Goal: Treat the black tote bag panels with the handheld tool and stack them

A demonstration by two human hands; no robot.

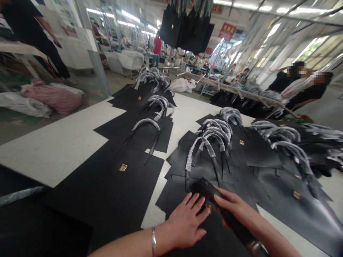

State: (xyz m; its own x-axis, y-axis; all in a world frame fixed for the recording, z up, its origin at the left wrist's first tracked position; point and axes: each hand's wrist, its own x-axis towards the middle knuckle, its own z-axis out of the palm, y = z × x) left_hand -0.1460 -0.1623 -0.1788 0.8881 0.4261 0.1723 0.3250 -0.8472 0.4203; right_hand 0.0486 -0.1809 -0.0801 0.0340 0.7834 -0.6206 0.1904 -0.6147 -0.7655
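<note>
Only illeg.: brass plate (pixel 123 167), red banner (pixel 227 31)

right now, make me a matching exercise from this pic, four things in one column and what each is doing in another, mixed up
Things
1. left hand
2. right hand
3. metal bangle
4. strap handle

States
A. arched, wrapped in grey plastic
B. around a wrist
C. gripping a long black object
D. spread flat on a black panel

Right pairs: 1-D, 2-C, 3-B, 4-A
</note>
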